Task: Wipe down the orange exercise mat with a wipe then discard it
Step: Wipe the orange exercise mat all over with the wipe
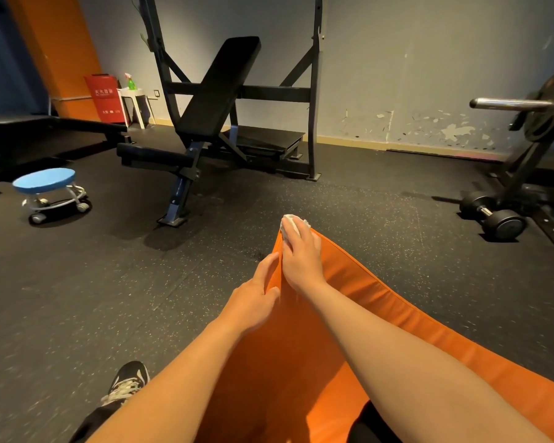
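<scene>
The speckled black rubber floor [109, 282] is being used as the base for the orange mat [349, 282], a smooth, glossy padded slab with a seamed rim. Its left edge is being gripped by the left hand [253, 302], thumb on top, probably to steady it. Its far corner is being rubbed by the right hand [301, 254], fingers laid flat over a crumpled white wipe [290, 222].

The orange padded mat [349, 282] runs from 5 o'clock to centre, a crumpled white wipe [290, 221] lying on its 12 o'clock tip.
</scene>
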A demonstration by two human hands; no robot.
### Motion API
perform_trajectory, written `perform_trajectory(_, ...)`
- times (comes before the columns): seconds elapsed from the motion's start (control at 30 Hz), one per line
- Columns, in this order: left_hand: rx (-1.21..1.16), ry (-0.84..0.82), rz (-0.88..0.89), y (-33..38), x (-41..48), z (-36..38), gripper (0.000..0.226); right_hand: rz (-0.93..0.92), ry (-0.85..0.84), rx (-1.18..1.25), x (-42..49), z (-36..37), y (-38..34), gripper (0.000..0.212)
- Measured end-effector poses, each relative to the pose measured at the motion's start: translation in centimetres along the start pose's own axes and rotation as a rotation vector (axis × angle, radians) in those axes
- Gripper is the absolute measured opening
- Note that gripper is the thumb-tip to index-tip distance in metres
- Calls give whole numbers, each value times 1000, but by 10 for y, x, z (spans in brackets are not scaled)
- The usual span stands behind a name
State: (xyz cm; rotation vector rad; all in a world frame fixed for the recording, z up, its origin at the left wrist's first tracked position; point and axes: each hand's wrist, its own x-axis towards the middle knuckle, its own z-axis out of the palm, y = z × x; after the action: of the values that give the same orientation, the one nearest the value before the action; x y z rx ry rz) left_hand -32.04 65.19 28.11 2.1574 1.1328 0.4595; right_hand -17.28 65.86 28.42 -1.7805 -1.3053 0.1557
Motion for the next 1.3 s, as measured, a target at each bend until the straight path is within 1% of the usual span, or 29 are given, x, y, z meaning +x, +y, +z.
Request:
perform_trajectory(0.13,-29,22,-30,-6,3,-1,64,-62,-66,-41,-18,5,-2,39)
perform_trajectory(0.2,-38,21,-31,-7,4,-2,63,-60,-81,-39,-19,3,-2,37)
perform_trajectory(0.3,-40,-1,-19,-6,4,0,67,-37,-27,-10,-4,-5,0,40)
perform_trajectory(0.37,-46,-14,-7,-4,4,1,68,33,7,6,2,-5,2,45)
perform_trajectory(0.43,-31,-8,-5,-5,5,1,67,55,-1,-7,-7,2,2,46)
perform_trajectory(0.53,-1,31,-42,-7,8,0,60,-47,-31,28,-27,14,-4,40)
perform_trajectory(0.63,-10,28,-42,-8,9,-2,61,-59,-17,24,-26,15,-1,41)
perform_trajectory(0.67,-14,18,-30,-8,8,-3,63,-25,-8,-7,-24,14,5,44)
perform_trajectory(0.73,-27,11,-8,-9,7,-3,65,139,-15,-54,-20,10,23,50)
perform_trajectory(0.8,-43,4,-11,-9,6,-1,65,325,-52,-22,-17,6,36,53)
perform_trajectory(0.83,-47,1,-14,-9,6,0,64,352,-61,5,-14,6,36,53)
perform_trajectory(0.87,-46,4,-12,-8,6,2,64,318,-57,32,-11,7,31,53)
perform_trajectory(0.97,-27,12,-7,-4,7,5,63,75,-54,88,-1,7,9,52)
perform_trajectory(1.03,-23,13,-13,-4,6,5,63,14,-71,67,3,7,8,51)
perform_trajectory(1.1,-15,14,-16,-4,6,5,63,95,-41,25,4,9,22,51)
perform_trajectory(1.13,-19,19,-18,-5,6,5,63,183,-34,21,4,9,30,52)
perform_trajectory(1.2,-36,16,-23,-4,5,4,63,389,-71,26,-1,9,39,55)
perform_trajectory(1.23,-42,12,-20,-3,5,6,63,448,-98,16,-4,9,40,56)
perform_trajectory(1.27,-42,11,-13,-2,5,7,63,446,-106,-4,-6,9,38,57)
perform_trajectory(1.3,-39,16,-8,-1,5,9,63,386,-95,-24,-7,8,34,57)
